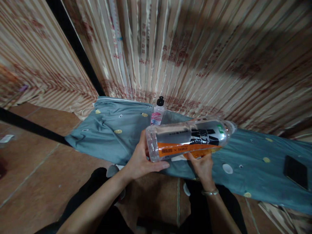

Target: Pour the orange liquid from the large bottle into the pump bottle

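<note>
A large clear plastic bottle [187,136] with a silver, black and orange label lies sideways in the air over the cloth-covered surface. Its base points left and its narrow neck points right. My left hand [143,162] is closed around the base end, thumb along the underside. Under the middle of the bottle, my right hand [202,165] grips it from below; most of its fingers are hidden behind the bottle and its orange part. Just beyond the bottle stands a small clear bottle [157,113] with a black cap and pink label.
A blue-grey cloth [109,130] with small yellow patterns covers the long narrow surface. To the right lie a white round piece [227,168] and a black phone [295,171]. A striped curtain [156,48] hangs behind, with a dark pole [78,48] at the left.
</note>
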`<action>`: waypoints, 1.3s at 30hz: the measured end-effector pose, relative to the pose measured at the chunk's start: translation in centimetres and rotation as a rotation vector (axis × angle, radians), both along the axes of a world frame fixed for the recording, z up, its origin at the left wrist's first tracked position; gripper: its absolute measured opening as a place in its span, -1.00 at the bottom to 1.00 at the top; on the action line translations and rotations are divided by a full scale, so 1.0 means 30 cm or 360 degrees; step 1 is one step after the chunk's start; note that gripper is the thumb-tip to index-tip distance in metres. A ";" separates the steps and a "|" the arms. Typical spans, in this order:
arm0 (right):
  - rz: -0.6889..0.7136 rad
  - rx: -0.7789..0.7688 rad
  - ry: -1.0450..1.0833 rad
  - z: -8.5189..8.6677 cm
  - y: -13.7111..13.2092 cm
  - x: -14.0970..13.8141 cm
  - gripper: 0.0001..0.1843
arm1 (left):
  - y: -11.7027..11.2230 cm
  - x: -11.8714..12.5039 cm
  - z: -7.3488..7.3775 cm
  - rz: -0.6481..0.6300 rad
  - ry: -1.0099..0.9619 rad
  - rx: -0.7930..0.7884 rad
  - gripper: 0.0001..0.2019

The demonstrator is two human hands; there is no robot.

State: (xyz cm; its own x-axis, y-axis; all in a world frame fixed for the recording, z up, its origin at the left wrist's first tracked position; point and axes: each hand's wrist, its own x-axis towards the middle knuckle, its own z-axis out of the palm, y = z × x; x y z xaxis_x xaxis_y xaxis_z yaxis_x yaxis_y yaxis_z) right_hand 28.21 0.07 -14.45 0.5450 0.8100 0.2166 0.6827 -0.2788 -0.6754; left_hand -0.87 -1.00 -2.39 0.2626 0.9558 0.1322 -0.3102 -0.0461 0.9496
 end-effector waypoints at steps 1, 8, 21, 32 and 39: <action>0.0000 -0.0001 0.0000 0.002 0.000 -0.001 0.05 | 0.000 0.000 0.001 0.0002 -0.0001 -0.0006 0.00; 0.0008 -0.0055 0.0058 0.022 -0.001 -0.009 0.07 | -0.005 0.002 0.005 -0.0002 0.0000 -0.0056 0.02; 0.0004 -0.0049 0.0068 0.028 0.001 -0.012 0.11 | -0.002 -0.001 -0.001 -0.0002 0.0025 -0.0040 0.04; -0.0013 -0.0070 0.0103 0.039 -0.001 -0.021 0.14 | -0.004 0.004 -0.005 -0.0013 -0.0046 -0.0045 0.00; 0.0031 -0.0005 0.0049 0.015 0.003 -0.009 0.06 | -0.002 0.003 -0.002 0.0004 -0.0015 -0.0049 0.03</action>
